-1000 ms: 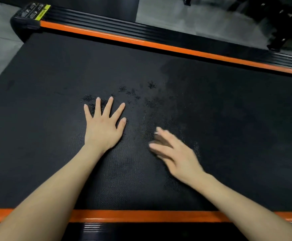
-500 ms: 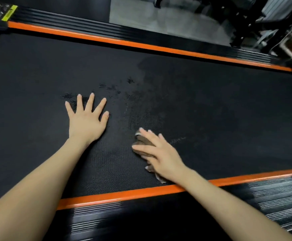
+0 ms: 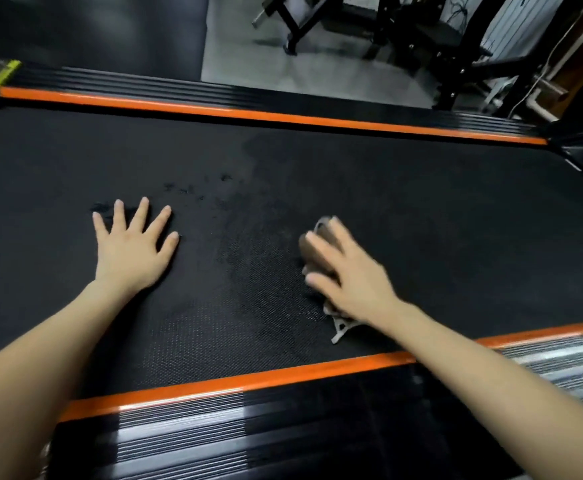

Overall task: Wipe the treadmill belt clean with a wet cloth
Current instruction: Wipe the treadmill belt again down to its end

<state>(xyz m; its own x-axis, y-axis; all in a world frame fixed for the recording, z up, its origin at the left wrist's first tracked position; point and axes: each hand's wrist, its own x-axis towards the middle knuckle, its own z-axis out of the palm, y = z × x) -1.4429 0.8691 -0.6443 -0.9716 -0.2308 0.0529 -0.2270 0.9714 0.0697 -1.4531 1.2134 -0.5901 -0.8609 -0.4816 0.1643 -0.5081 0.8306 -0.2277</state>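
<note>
Dim gym floor point(image 3: 300, 74) and a weight bench point(image 3: 421, 39) lie beyond the treadmill, whose black treadmill belt point(image 3: 439, 220) fills the view between 2 orange strips.

The right hand point(image 3: 349, 271) is on the belt with a brown cloth point(image 3: 315, 252) wadded beneath it. Its fingers bend over the wad and the thumb sits against the wad's near side, so it grips and presses at once, though motion blur hides the finer detail. A pale tail of the cloth trails out behind the wrist. The left hand point(image 3: 132, 247) lies flat with its fingers splayed and holds nothing, bracing the body.

Half a second ago the right hand worked just beside the left; now the 2 are well apart, so the stroke has carried the cloth to the person's right along the belt. The belt between the hands reads darker and damp, and dark specks point(image 3: 186, 192) remain ahead of the left fingertips. Judging by that, wiping is under way, with that patch and the stretches at either end left to do.

The near orange strip point(image 3: 248, 379) is close behind the cloth's tail, so a pull back has little room. The far orange strip point(image 3: 248, 115) is well apart, and open belt runs right toward the dark end cover point(image 3: 581, 157).
</note>
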